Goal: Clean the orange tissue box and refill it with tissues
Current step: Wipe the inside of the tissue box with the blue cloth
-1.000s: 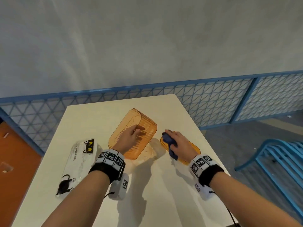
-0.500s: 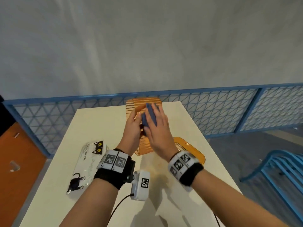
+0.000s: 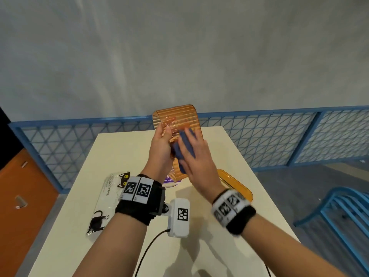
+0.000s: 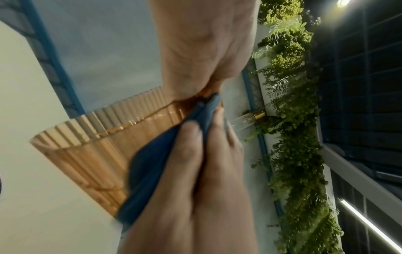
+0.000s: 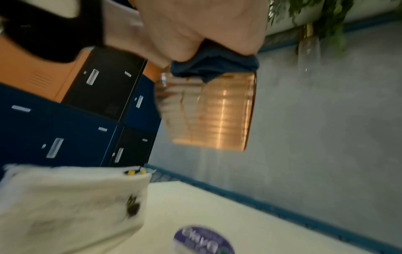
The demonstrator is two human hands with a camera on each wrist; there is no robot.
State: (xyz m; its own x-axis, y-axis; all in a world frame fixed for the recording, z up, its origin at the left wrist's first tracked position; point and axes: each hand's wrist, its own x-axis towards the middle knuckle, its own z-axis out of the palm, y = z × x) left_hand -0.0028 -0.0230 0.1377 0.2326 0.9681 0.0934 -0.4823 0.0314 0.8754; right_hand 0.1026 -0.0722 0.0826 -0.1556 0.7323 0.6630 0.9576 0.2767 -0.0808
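Observation:
My left hand [image 3: 160,145] grips the orange ribbed tissue box [image 3: 179,118] and holds it upright in the air over the far part of the table. My right hand [image 3: 197,156] holds a blue cloth [image 3: 183,148] and presses it against the box's near face. In the left wrist view the cloth [image 4: 152,163] lies under the right hand's fingers [image 4: 195,171] on the ribbed wall [image 4: 87,151]. In the right wrist view the cloth [image 5: 215,67] bunches under the palm, above the box [image 5: 222,110]. The orange lid [image 3: 233,184] lies flat on the table at the right.
A white tissue pack with a black cat print [image 3: 107,198] lies on the cream table [image 3: 123,152] at the left. A white item with a purple label [image 3: 171,181] sits under the raised box. A blue mesh railing [image 3: 259,136] runs behind the table, and a blue chair [image 3: 339,212] stands at the right.
The left hand has lifted the box off the table and stood it upright. The right hand has left the lid with the cloth and now slides it on the box.

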